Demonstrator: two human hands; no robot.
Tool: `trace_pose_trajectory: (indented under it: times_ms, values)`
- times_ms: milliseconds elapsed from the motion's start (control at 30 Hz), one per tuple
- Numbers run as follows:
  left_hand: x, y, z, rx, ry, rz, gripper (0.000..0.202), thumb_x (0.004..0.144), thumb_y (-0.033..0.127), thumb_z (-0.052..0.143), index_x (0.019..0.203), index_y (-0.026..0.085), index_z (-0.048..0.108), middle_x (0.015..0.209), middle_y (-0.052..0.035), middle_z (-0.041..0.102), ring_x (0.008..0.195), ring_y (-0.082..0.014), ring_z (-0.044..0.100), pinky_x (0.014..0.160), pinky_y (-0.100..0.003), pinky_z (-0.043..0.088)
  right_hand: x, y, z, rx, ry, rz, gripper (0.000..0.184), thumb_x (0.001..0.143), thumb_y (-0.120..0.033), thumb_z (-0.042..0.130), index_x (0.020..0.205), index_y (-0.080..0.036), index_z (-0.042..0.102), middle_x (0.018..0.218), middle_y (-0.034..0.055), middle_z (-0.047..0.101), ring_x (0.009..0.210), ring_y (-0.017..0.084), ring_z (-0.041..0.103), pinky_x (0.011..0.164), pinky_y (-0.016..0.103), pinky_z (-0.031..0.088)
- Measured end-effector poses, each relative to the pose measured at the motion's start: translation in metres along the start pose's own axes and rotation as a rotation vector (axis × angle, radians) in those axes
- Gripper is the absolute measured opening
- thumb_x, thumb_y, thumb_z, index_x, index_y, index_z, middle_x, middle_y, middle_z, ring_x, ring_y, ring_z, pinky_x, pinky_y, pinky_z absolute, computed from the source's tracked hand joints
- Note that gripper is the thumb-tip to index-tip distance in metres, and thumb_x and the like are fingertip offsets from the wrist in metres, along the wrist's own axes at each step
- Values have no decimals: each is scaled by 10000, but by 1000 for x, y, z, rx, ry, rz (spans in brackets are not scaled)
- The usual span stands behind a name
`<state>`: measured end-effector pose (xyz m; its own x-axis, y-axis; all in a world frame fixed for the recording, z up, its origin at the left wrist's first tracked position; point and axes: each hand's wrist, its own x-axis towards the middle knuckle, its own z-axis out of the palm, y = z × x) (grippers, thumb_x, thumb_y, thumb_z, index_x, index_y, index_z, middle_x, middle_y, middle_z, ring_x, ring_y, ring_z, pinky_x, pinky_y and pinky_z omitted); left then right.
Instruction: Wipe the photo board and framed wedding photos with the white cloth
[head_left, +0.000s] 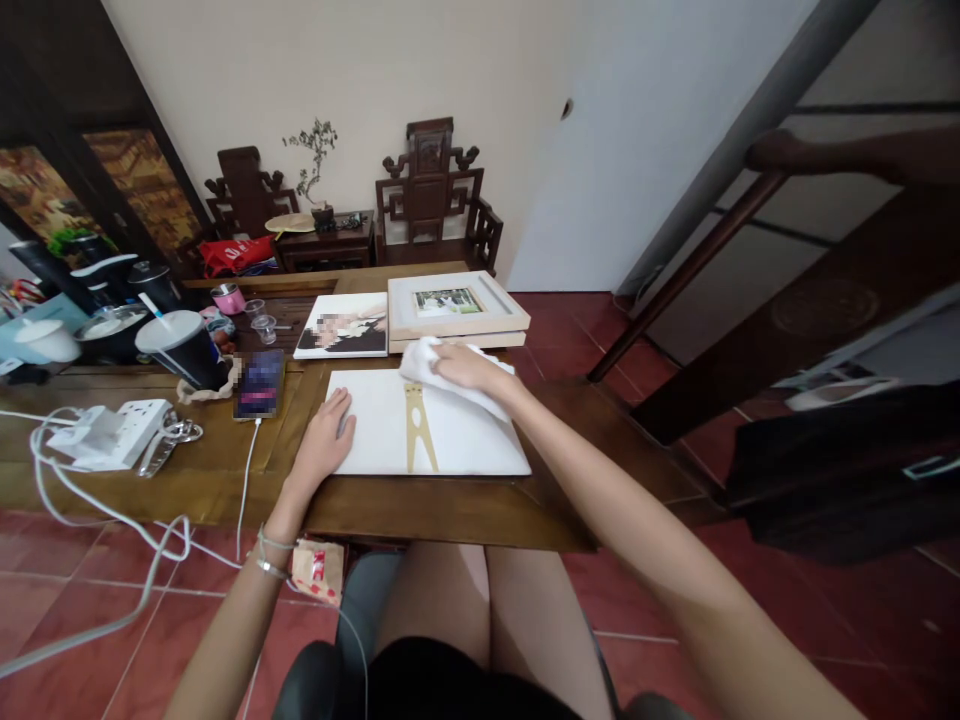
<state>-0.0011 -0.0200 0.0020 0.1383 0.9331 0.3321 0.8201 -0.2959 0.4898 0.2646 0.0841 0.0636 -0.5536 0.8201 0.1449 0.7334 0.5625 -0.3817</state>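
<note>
A white rectangular panel (371, 425), looking like the back of a picture frame, lies flat on the wooden table (450, 510). A gold A-shaped stand piece (417, 428) lies along its middle. My left hand (328, 437) rests on the panel's left edge, fingers stretched out. Over the upper right part, my right hand (465, 366) is closed on a white cloth (420, 362), which is bunched under the fingers and trails across the panel to the right. The cloth hides that corner of the panel.
Behind the panel lie stacked light-wood picture frames (457, 325) and a photo panel (341, 342). To the left are a phone (259, 385) on its cable, a black cup with a straw (187, 350) and a white power strip (124, 435). A dark chair (697, 330) stands right.
</note>
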Motion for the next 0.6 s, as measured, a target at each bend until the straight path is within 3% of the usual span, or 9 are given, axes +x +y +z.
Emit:
trace_pose_trajectory:
  times_ms: [133, 233, 333, 367, 467, 600]
  values:
    - [-1, 1, 0, -8, 13, 14, 448, 922, 291, 406, 1298, 116, 577, 1439, -156, 524, 1398, -286, 416, 1177, -492, 311, -64, -4, 4, -29, -36, -5, 245, 786, -68, 411, 876, -135, 628, 1129, 188, 687, 1211, 364, 546, 1035, 570, 364]
    - [-1, 1, 0, -10, 17, 30, 441, 922, 292, 407, 1296, 131, 576, 1440, -148, 525, 1401, -283, 411, 1177, -495, 313, -119, -24, 12, -34, -60, -145, 273, 672, -33, 436, 827, -188, 599, 1282, 138, 632, 1375, 329, 399, 1126, 621, 214]
    - [-1, 0, 2, 1, 26, 30, 443, 920, 293, 401, 1288, 123, 581, 1441, -158, 522, 1401, -291, 410, 1167, -503, 327, -167, -44, 8, -12, -112, -228, 281, 649, -21, 428, 797, -211, 573, 1352, 105, 593, 1425, 279, 333, 1173, 560, 184]
    - [-1, -1, 3, 4, 32, 26, 447, 920, 296, 399, 1284, 115, 583, 1439, -163, 522, 1396, -295, 417, 1163, -503, 332, -177, -48, 5, -6, -127, -220, 276, 658, -23, 423, 792, -215, 570, 1322, 104, 613, 1404, 270, 372, 1180, 531, 193]
    - [0, -3, 5, 3, 47, 19, 466, 920, 315, 400, 1283, 88, 584, 1438, -182, 517, 1388, -307, 426, 1163, -502, 332, -179, -50, -9, -7, -113, -93, 279, 710, -62, 419, 852, -217, 602, 1096, 99, 707, 1208, 284, 570, 1121, 494, 317]
    - [0, -6, 6, -22, 45, 14, 475, 922, 342, 413, 1294, 98, 581, 1444, -171, 515, 1390, -303, 423, 1172, -500, 318, -124, -32, -24, -29, -54, 96, 243, 785, -147, 410, 877, -211, 625, 940, 80, 721, 1003, 302, 640, 912, 434, 467]
